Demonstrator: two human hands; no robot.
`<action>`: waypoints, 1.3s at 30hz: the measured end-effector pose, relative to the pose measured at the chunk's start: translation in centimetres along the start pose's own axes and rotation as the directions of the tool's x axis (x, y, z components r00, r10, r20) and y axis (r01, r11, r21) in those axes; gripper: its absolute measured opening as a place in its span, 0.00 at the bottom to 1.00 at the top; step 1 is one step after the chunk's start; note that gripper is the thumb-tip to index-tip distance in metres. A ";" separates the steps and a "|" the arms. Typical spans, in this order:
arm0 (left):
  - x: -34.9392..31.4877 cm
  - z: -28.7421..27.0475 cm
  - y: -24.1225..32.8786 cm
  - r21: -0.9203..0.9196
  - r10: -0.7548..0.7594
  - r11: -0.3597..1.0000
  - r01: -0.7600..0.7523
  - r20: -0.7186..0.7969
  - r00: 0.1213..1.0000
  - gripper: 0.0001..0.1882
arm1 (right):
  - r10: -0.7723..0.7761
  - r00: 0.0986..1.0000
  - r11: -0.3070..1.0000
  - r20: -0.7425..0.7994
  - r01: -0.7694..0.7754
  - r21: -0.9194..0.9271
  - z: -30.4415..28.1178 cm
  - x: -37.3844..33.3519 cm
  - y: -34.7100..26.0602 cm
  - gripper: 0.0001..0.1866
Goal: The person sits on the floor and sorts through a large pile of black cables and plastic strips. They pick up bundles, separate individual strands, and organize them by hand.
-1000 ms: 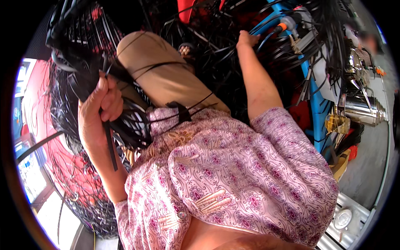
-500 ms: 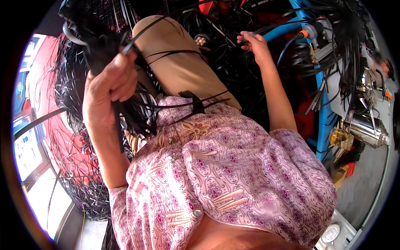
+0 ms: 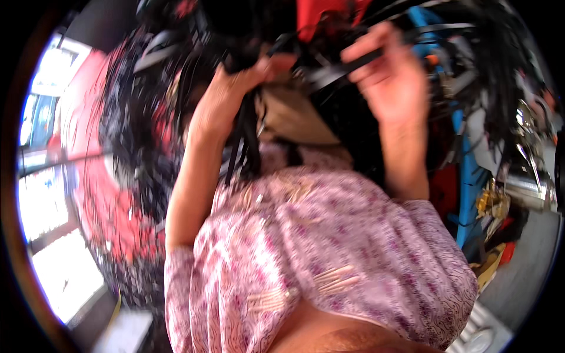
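Above my lap, my left hand (image 3: 235,88) is closed around a bunch of black flat strips (image 3: 247,138), some hanging down past the wrist. Farther right, my right hand (image 3: 391,82) is raised with its fingers closed on a black flat strip (image 3: 366,59), which crosses the fingers and runs left toward my other hand. Motion smears both hands, and the left fingertips are partly hidden among dark strips.
A large tangle of black strips (image 3: 132,117) lies at my left by a red surface (image 3: 88,117). Along the right runs a blue frame (image 3: 468,176); beyond it stands a shiny metal cylinder (image 3: 529,188). Something red (image 3: 329,15) sits at the top.
My left hand has moved right and farther from me with its strips. My right hand has risen and now shows a broad strip across its fingers. The whole view has shifted and blurred.
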State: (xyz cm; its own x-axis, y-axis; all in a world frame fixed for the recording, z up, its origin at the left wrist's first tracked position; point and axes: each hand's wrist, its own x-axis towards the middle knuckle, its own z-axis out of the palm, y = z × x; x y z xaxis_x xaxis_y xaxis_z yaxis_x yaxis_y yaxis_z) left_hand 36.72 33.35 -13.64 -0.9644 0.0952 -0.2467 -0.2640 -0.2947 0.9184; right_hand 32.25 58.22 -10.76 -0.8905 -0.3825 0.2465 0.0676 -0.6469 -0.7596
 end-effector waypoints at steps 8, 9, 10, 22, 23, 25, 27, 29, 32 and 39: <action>-2.8 0.1 0.0 -0.053 -0.045 0.997 0.056 0.189 0.981 0.16 | 0.013 0.994 0.985 -0.111 0.006 0.172 2.4 0.3 3.8 0.12; -3.4 -0.4 0.9 -0.056 -0.049 0.997 0.060 0.184 0.982 0.16 | 0.028 0.992 0.989 -0.125 -0.009 0.147 2.5 0.0 3.9 0.11; -4.2 -0.5 1.8 -0.061 -0.053 0.996 0.065 0.176 0.983 0.16 | 0.044 0.990 0.992 -0.137 -0.027 0.122 2.8 -0.5 4.1 0.11; -19.2 -23.7 0.8 0.152 0.269 0.960 -0.236 -0.738 0.619 0.25 | 0.230 0.965 0.911 0.130 -0.260 0.320 3.6 -0.5 7.7 0.34; -19.9 -24.3 0.4 0.159 0.273 0.957 -0.243 -0.776 0.569 0.25 | 0.181 0.966 0.912 0.184 -0.235 0.337 4.1 0.0 7.6 0.35; -21.1 -25.5 -0.3 0.174 0.279 0.954 -0.246 -0.817 0.505 0.25 | 0.127 0.947 0.898 0.294 -0.236 0.373 4.4 0.4 7.6 0.36; -22.1 -25.8 -0.5 0.178 0.275 0.953 -0.245 -0.845 0.458 0.24 | 0.113 0.906 0.869 0.407 -0.289 0.402 4.3 0.7 7.3 0.35; -22.7 -26.3 -1.1 0.190 0.278 0.951 -0.243 -0.867 0.414 0.24 | 0.050 0.900 0.860 0.432 -0.259 0.439 3.9 0.5 7.2 0.33; -23.1 -26.6 -2.1 0.181 0.269 0.952 -0.246 -0.879 0.395 0.23 | 0.014 0.859 0.854 0.512 -0.276 0.440 2.2 0.1 6.9 0.33; -24.1 -26.3 -3.4 0.131 0.245 0.946 -0.296 -0.887 0.391 0.23 | 0.327 0.935 0.726 -0.134 -0.158 0.669 -0.8 0.1 5.6 0.14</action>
State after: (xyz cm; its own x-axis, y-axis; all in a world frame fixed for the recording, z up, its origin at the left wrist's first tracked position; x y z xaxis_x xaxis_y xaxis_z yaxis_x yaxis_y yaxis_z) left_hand 60.46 7.01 -18.98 -0.4551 -0.8784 -0.1457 0.0377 -0.1825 0.9825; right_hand 32.14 55.08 -15.44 -0.8712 -0.4810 -0.0985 0.4909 -0.8506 -0.1883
